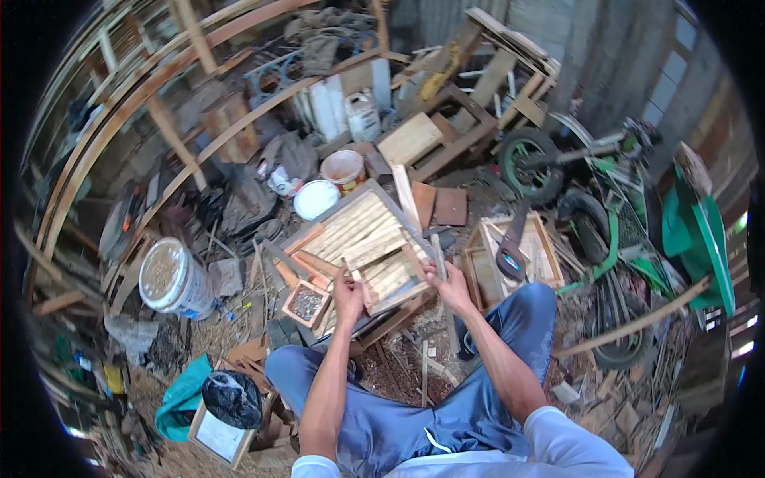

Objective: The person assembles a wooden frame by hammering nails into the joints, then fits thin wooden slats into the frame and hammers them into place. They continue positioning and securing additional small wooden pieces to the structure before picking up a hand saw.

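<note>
Wood strip (pixel 437 248) sits gripped by the right hand's (pixel 452 290) fingers beside the counter (pixel 331 212), apparently for control. The left hand (pixel 348 298) seems to steady wooden slats (pixel 373 246) there, its exact finger grip unclear.

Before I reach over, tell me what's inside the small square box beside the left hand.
The box holds many small grey and brown bits, too small to identify. They cover its floor, so anything beneath them can't be seen.
</note>
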A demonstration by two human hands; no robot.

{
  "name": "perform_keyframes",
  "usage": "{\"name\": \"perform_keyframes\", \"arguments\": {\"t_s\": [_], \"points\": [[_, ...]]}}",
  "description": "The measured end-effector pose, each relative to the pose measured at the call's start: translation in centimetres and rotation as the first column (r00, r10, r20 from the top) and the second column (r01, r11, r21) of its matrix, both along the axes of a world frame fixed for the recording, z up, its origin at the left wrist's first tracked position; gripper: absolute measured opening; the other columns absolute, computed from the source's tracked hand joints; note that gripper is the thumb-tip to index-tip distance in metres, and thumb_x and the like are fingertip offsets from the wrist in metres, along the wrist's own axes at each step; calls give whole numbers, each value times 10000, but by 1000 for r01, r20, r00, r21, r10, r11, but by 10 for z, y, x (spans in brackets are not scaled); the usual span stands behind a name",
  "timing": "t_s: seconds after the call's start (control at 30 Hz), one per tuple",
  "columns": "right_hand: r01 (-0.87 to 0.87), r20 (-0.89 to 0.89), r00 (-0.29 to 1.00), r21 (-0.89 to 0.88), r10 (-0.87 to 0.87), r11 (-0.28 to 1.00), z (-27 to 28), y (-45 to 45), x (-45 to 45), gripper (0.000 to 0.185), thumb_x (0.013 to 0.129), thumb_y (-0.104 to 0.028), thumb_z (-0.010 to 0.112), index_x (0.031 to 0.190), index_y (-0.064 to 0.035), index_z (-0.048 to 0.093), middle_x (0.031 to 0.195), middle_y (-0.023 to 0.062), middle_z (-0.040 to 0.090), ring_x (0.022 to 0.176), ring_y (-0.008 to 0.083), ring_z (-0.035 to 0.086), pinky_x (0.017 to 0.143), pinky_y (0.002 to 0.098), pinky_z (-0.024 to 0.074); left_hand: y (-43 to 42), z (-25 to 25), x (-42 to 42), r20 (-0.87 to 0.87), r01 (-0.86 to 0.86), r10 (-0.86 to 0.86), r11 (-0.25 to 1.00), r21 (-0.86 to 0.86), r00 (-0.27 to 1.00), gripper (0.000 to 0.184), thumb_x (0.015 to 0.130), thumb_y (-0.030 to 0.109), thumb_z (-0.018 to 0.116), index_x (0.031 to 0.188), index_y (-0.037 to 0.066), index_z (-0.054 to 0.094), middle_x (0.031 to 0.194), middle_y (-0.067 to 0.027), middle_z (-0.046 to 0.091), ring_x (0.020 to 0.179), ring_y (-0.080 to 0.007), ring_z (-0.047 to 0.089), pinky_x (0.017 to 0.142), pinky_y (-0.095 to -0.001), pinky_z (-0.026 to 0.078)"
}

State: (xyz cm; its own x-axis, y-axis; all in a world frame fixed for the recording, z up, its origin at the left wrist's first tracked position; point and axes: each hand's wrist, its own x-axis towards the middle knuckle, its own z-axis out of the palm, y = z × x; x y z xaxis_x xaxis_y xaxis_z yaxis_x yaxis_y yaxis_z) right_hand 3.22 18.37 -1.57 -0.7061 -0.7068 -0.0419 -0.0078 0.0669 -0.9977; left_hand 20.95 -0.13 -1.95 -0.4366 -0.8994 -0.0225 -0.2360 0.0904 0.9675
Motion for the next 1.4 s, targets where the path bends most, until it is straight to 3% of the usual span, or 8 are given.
{"name": "perform_keyframes", "arguments": {"t_s": [0.2,0.3,0.47,0.77,0.9,1.1,1.2,1.4], "points": [[96,177,978,85,-110,992,24,35,-8,288,959,-118,599,1214,12,561,841,60,672,454,75,468,420,242,381,21,24,-3,136,4,52,924,-383,989,492,858,-26,572,1337,-18,459,1065,-163,523,910,-252,574,807,-366,492],[133,199,966,149,-162,980,22,57,-17,269,978,-149,582,1201,1,563,800,34,640,456,59,448,422,225,362,28,28,-5,233,116,49,759,-641,971,463,863,-18,566,1317,-14,476,1090,-156,518,938,-262,564,824,-379,484],[257,410,870,101,-275,961,57,80,-32,190,1005,-202,560,1082,-28,552,817,6,575,536,57,436,426,221,345,69,60,-32,122,336,-314,851,-404,941,366,915,50,589,1279,41,549,1062,-79,589,912,-172,578,781,-313,494],[185,201,960,69,-195,980,157,127,-167,299,1041,-272,475,1123,11,527,812,21,569,558,67,488,472,217,417,145,70,-214,-268,688,-641,712,142,719,262,987,117,566,1234,30,569,971,-22,614,809,-124,602,749,-288,509],[257,-2,962,357,-274,898,120,158,-226,406,1025,-298,502,1314,-14,500,899,80,624,648,169,589,610,336,517,163,49,-282,-125,735,-730,678,-8,672,262,986,120,562,1238,48,573,931,-32,633,817,-104,623,685,-259,494],[549,-437,831,538,-345,640,-5,217,-241,481,890,-316,683,1216,21,578,986,196,684,871,295,684,794,452,519,196,9,-329,219,826,-807,483,-290,549,207,880,116,622,1070,37,641,953,-167,670,910,-305,649,823,-424,489],[591,-465,804,560,-370,581,-48,224,-235,532,806,-260,768,1168,62,548,942,227,677,861,306,689,789,446,527,214,-15,-351,427,821,-761,235,-521,489,186,827,125,640,1006,78,648,968,-122,652,1031,-307,583,910,-444,414],[511,-371,859,660,-352,551,-51,207,-205,559,753,-182,828,1066,114,472,871,242,661,812,365,682,727,441,553,228,-59,-394,621,839,-638,75,-538,455,239,816,167,651,1028,58,648,1006,-146,658,1027,-317,598,935,-477,406]]}}
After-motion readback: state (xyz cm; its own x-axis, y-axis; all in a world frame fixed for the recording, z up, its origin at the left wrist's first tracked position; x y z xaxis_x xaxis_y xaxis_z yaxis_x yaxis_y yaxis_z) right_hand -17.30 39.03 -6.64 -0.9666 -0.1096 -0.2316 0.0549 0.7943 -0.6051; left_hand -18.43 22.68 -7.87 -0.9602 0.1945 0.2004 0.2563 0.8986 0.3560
